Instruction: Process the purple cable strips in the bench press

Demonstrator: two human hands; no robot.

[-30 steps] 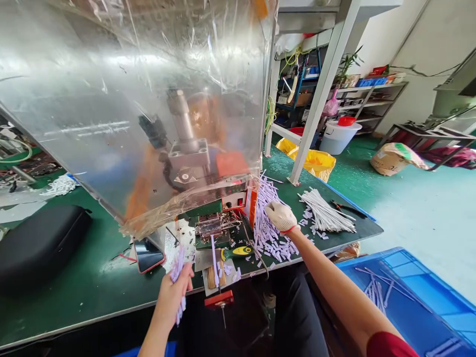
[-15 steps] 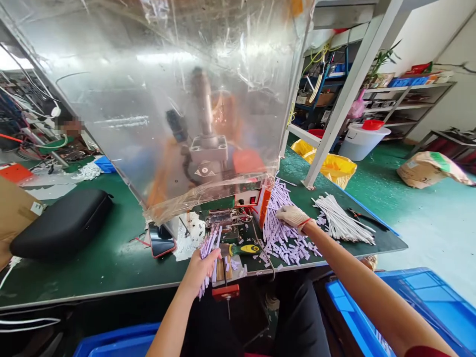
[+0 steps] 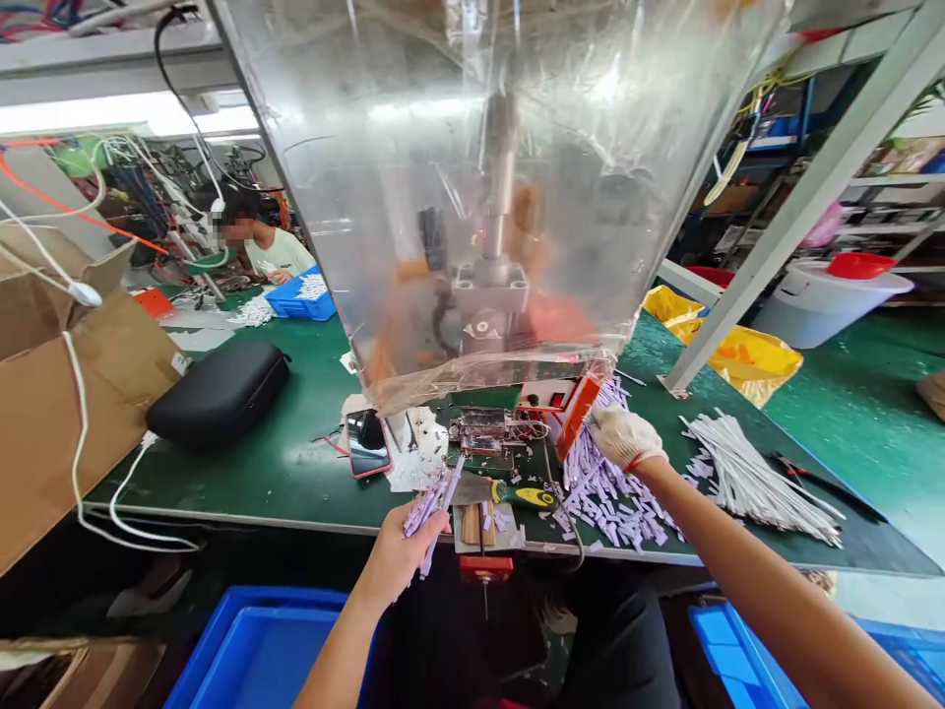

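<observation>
My bare left hand point(image 3: 399, 551) is closed around a bunch of thin lilac strips point(image 3: 435, 497), held low in front of the bench edge. My right hand point(image 3: 629, 439), in a pale knit glove, rests on a loose heap of lilac strips point(image 3: 601, 502). Its fingers are bent together into the heap, and their tips are hidden. Between the hands lies a scraper with a yellow and green handle point(image 3: 533, 496). A small metal fixture point(image 3: 483, 430) stands behind it, beside an orange-edged control box point(image 3: 580, 418).
A scratched clear shield point(image 3: 413, 325) hangs over the machine. White strips point(image 3: 760, 473) and pliers point(image 3: 827, 484) lie at right. A phone point(image 3: 367, 441), black case point(image 3: 221, 389) and carton point(image 3: 118, 374) stand left. Blue bins point(image 3: 273, 630) are below; another person point(image 3: 273, 246) sits beyond.
My view has swung left, bringing the other person and more of the carton into sight. My left hand has drawn slightly back from the fixture with its bunch. My right hand stays at the heap.
</observation>
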